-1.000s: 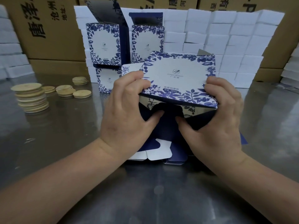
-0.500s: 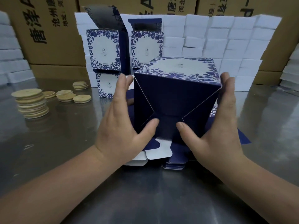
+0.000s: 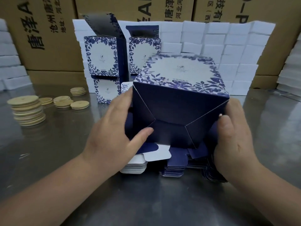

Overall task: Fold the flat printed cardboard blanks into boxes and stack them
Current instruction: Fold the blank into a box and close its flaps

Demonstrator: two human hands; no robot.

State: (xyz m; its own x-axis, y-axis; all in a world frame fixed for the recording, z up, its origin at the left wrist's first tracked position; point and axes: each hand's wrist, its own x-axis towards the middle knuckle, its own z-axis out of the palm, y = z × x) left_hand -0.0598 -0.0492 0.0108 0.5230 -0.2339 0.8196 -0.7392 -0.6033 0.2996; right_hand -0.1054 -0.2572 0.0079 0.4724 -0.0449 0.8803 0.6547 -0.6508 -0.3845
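Between my two hands is a blue-and-white floral printed box (image 3: 179,74), tipped so that its dark blue bottom with folded-in flaps faces me. My left hand (image 3: 112,128) lies flat against its left side, thumb pressing the bottom flap. My right hand (image 3: 236,141) presses the right side, thumb at the bottom edge. Under the box lies a pile of flat blanks (image 3: 175,170). Finished boxes (image 3: 101,57) stand stacked at the back left, lids open.
Piles of round wooden discs (image 3: 27,110) sit on the metal table (image 3: 146,201) at the left. A wall of white foam blocks (image 3: 228,46) stands behind, with brown shipping cartons (image 3: 40,30) beyond it.
The half-open blank has been squared into a box and its bottom flaps closed. My fingers moved from gripping the top panel to pressing flat on both sides.
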